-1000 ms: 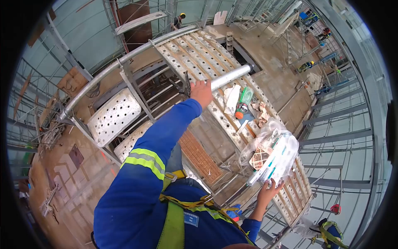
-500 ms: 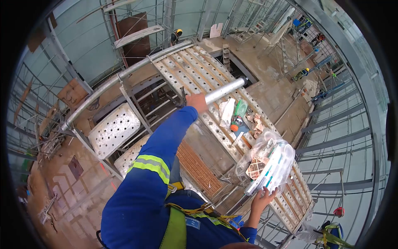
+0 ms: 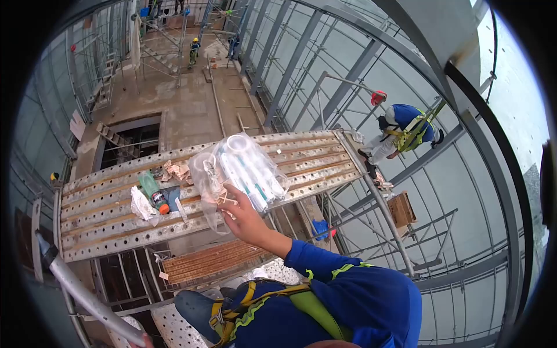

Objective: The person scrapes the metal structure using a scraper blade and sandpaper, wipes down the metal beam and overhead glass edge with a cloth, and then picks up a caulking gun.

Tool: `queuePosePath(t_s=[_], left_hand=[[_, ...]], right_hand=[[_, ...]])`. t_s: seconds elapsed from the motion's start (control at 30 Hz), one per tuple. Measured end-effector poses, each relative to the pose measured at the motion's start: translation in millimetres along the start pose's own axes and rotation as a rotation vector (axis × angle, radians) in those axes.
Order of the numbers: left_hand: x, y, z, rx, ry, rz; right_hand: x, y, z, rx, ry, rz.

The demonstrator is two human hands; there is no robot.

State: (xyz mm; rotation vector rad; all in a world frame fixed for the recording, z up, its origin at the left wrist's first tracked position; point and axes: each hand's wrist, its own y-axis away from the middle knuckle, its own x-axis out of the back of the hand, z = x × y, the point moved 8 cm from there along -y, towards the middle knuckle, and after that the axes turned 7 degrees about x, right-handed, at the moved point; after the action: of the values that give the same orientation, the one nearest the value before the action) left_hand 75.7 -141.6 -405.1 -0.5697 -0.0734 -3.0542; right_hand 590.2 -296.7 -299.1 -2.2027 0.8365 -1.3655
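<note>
My right hand is at the near edge of a clear plastic bag, its fingers apart against the thin plastic. Long white packages with teal marks lie beside it in clear wrapping, on a perforated metal platform. Low at the left, my left hand is wrapped round a silver metal pipe, mostly cut off by the frame's bottom edge. On the platform's left part are a green bottle, a bottle with an orange cap, white crumpled material and brown crumpled paper.
A person in blue with a harness bends over beyond the platform's right end. A cardboard box lies below there. A floor opening is behind the platform. Scaffold tubes surround it, and another worker stands far back.
The view has swung to the right, so the platform now runs across it. The pipe and my left hand have shifted to the lower left. My right hand has moved to the clear bag's near side.
</note>
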Motion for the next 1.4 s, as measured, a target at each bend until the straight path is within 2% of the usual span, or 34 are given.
queuePosePath(t_s=[0.03,0.07,0.13,0.17,0.23,0.27,0.3,0.4,0.43,0.47,0.5,0.57,0.6,0.67,0.77,0.8,0.83,0.9,0.93,0.97,1.0,1.03,1.1,1.17,1.23,1.3,1.33,1.37,1.4], left_hand=[[5.2,40.9,54.1,-0.097,-0.006,0.058],[10.5,46.4,47.0,-0.098,-0.011,0.056],[28.0,65.6,-1.4,0.086,0.195,0.09],[36.4,71.6,-16.9,0.094,0.193,0.095],[64.5,70.7,-68.9,0.242,0.228,0.21],[84.9,67.6,-114.1,0.237,0.221,0.313],[90.8,62.2,-114.8,0.242,0.23,0.337],[96.0,48.4,-77.9,-0.001,0.484,0.102],[102.0,47.7,-75.4,-0.005,0.49,0.097],[97.6,53.4,-33.1,-0.097,0.496,0.095],[100.0,51.8,-11.7,-0.156,0.402,-0.007],[106.9,60.4,-11.0,-0.072,0.35,0.151],[113.1,67.3,-16.0,-0.07,0.355,0.2],[123.3,72.8,-40.9,0.128,0.313,0.293],[150.5,99.1,-102.5,0.21,0.28,0.49],[158.8,112.6,-98.5,0.333,0.177,0.515],[167.1,120.4,-106.9,0.346,0.187,0.539],[187.8,141.7,-77.9,0.224,-0.441,0.732],[187.0,142.7,-75.5,0.215,0.094,0.711],[195.4,148.1,-72.7,0.256,0.092,0.718],[196.1,148.7,-72.2,0.433,0.024,0.608],[198.7,147.2,-59.4,0.43,-0.039,0.618],[205.2,143.2,-29.1,0.427,-0.166,0.641],[201.1,133.0,-18.7,0.431,0.007,0.451],[197.2,124.9,-2.9,0.409,-0.009,0.413],[187.8,117.3,3.2,0.46,-0.001,0.331],[184.1,112.4,11.5,0.42,-0.015,0.331],[182.3,108.3,23.3,0.374,-0.037,0.324],[178.9,105.0,34.4,0.432,0.016,0.289]], right_hand=[[3.2,2.4,-5.2,-0.015,0.008,0.009],[-0.3,2.1,-14.4,0.009,-0.022,-0.018],[-6.0,-2.1,-29.4,0.042,-0.06,-0.059],[-7.1,-4.6,-35.7,0.064,-0.069,-0.077],[-8.9,-10.5,-47.6,0.104,-0.084,-0.103],[-8.7,-19.2,-56.7,0.173,-0.068,-0.078],[-6.6,-31.3,-66.0,0.195,-0.081,-0.087],[11.5,-88.2,-116.1,0.407,-0.112,-0.061],[25.0,-110.8,-136.3,0.496,-0.106,-0.038],[40.0,-131.6,-157.2,0.621,-0.039,0.011],[55.3,-151.2,-180.7,0.714,-0.019,0.088],[83.2,-184.0,-226.5,0.909,-0.01,0.209],[93.1,-196.8,-247.6,1.002,0.026,0.26],[111.5,-220.1,-286.2,1.158,0.093,0.386],[135.6,-261.3,-339.0,1.372,0.179,0.628],[143.0,-274.0,-358.0,1.417,0.225,0.683],[150.5,-288.4,-374.4,1.437,0.191,0.723],[165.0,-320.4,-403.6,1.435,0.107,0.733],[169.9,-339.1,-417.7,1.426,0.069,0.72],[173.8,-360.0,-432.0,1.413,0.032,0.703],[176.0,-379.8,-450.0,1.419,0.005,0.669],[177.0,-404.6,-467.8,1.24,0.3,0.784],[191.8,-456.6,-482.9,1.027,0.551,0.886],[193.1,-504.5,-474.0,1.036,0.521,0.944],[181.4,-536.2,-454.4,1.013,0.47,0.976],[158.2,-548.5,-427.8,0.858,0.882,1.034],[150.8,-544.6,-438.9,0.871,0.838,0.954],[151.3,-544.4,-440.9,0.842,0.799,0.991],[151.9,-542.8,-438.7,0.824,0.779,1.029]])
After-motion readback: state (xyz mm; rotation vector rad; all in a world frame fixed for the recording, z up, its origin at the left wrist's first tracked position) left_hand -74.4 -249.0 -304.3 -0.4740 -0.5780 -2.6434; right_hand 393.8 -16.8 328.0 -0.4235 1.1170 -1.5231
